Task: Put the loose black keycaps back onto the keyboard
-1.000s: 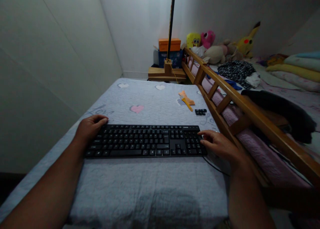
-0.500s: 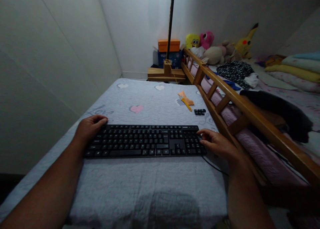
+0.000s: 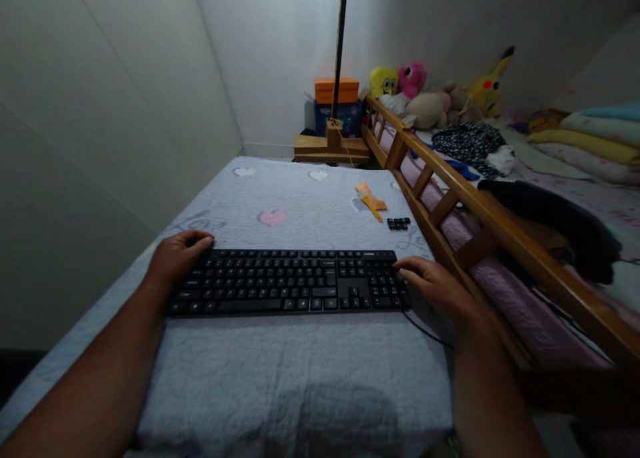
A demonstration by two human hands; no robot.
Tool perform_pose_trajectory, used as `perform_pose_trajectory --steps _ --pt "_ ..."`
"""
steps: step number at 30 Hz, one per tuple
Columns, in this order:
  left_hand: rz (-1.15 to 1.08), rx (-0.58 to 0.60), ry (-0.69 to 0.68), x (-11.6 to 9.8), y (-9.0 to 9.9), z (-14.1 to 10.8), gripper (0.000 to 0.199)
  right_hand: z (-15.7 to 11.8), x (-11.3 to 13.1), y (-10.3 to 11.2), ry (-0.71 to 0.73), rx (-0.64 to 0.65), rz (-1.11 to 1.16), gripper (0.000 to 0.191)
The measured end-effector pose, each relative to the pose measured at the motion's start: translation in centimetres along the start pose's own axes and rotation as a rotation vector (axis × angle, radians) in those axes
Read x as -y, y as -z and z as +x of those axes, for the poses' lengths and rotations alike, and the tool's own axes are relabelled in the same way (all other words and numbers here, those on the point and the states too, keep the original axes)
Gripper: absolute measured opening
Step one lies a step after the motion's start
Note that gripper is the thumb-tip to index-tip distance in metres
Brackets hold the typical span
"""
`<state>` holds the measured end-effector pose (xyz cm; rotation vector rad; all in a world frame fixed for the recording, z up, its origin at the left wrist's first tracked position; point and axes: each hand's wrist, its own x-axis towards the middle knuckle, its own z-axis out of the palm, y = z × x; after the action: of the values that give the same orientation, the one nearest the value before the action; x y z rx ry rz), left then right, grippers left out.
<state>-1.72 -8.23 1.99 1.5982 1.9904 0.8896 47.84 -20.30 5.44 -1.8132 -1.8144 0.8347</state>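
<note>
A black computer keyboard (image 3: 280, 281) lies flat across the cloth-covered surface, its cable running out from under the right end. My left hand (image 3: 183, 251) wraps round the keyboard's upper left corner, with the thumb along the back edge. At the other end, my right hand (image 3: 425, 278) is over the right side of the number pad. Its thumb and index finger are pinched close together there; whatever lies between them is too small and dark to make out. Beyond that end sits a group of loose black keycaps (image 3: 399, 223).
A yellow-handled brush (image 3: 371, 207) lies on an orange cloth (image 3: 377, 199) behind the keycaps. The wooden bed rail (image 3: 450, 178) borders the right side, with plush toys and bedding past it. A wooden stand (image 3: 333, 148) with a black pole and boxes is at the back.
My right thumb and index finger have come closer together at the number pad. My left hand and the keyboard have stayed in place.
</note>
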Motion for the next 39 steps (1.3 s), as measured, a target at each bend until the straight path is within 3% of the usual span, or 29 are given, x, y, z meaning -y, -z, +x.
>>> perform_pose_trajectory --steps 9,33,39 --pt "0.007 0.014 0.004 0.4 0.0 0.2 0.048 0.6 -1.1 -0.8 0.023 -0.061 -0.002 0.023" --pt "0.049 0.005 -0.014 0.4 0.0 0.2 0.045 0.9 -0.6 -1.5 -0.003 -0.127 0.021 0.011" --pt "0.040 0.010 -0.024 0.5 0.0 0.3 0.045 0.8 -0.5 -1.6 0.022 -0.130 -0.006 0.016"
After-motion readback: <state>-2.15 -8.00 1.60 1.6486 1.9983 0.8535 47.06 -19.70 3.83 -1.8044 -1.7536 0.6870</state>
